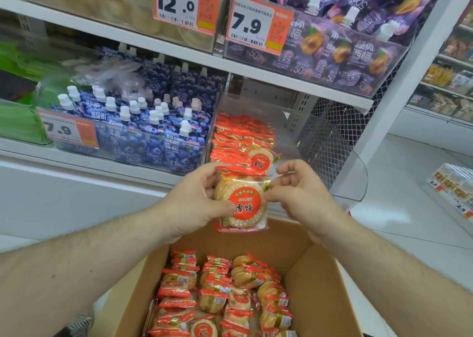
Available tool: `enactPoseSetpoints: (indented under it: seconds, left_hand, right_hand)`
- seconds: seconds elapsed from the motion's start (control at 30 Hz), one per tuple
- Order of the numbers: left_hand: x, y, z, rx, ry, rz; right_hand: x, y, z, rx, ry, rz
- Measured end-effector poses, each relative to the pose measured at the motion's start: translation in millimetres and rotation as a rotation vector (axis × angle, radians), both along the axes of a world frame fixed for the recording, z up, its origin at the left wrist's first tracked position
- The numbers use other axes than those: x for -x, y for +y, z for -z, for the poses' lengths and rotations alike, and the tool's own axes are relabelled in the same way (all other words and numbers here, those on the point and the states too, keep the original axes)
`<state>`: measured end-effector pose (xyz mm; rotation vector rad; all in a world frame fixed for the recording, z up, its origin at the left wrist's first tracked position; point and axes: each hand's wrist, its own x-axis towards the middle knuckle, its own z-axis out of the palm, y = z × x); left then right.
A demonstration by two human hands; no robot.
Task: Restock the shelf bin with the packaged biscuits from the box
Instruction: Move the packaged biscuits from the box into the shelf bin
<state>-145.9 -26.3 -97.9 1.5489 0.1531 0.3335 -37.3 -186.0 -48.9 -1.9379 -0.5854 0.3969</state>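
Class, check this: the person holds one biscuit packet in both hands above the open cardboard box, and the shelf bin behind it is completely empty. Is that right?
Not quite. In the head view both the left hand and right hand do hold the biscuit packet above the cardboard box, but the shelf bin already holds packets along its left side.

Blue spouted pouches (pixel 143 121) left, purple pouches (pixel 340 47) above, price tags (pixel 258 24).

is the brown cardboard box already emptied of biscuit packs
No, the brown cardboard box still holds rows of red-and-clear biscuit packs below the hands.
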Motion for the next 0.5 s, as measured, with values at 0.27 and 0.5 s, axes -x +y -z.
enactPoseSetpoints:
  seconds: [0.27,0.5]
  left_hand:
    - [-5.6,-7.4,-17.5,-0.503,-0.149,-0.142]
    - [-22.1,13.7,-2.4,-0.649,0.125,-0.356]
  right_hand:
    - [-21.5,-7.7,-35.7,0.346,-0.606,-0.347]
    - [-112.5,0.5,-45.8,0.404,-0.361,-0.152]
